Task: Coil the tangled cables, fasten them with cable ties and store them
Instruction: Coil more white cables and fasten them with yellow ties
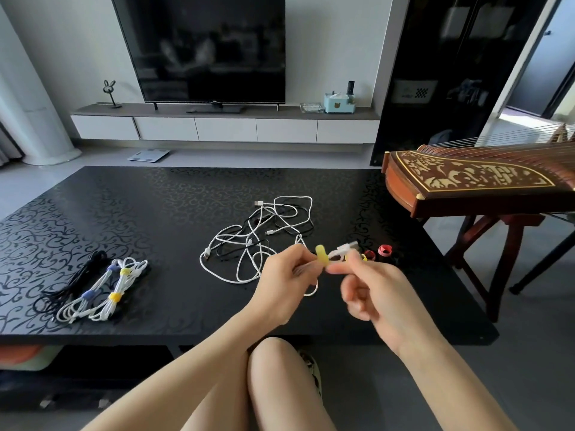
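Note:
My left hand (284,275) grips a coiled white cable (312,290) above the table's front edge, its plug ends (345,247) sticking out to the right. A yellow cable tie (322,255) is wrapped round the coil, and my right hand (368,287) pinches the tie's end with thumb and forefinger. Behind my hands lies a tangle of white and black cables (258,237) on the black patterned table (124,213). At the left sit three tied bundles (93,287): one black, two white with blue and yellow ties. Spare red ties (384,251) lie to the right of my hands.
A wooden zither (473,181) on a stand juts over the table's right side. Beyond the table are a TV (202,48), a low cabinet (224,126) and a scale (148,154) on the floor. My knees (273,368) are below the table's front edge.

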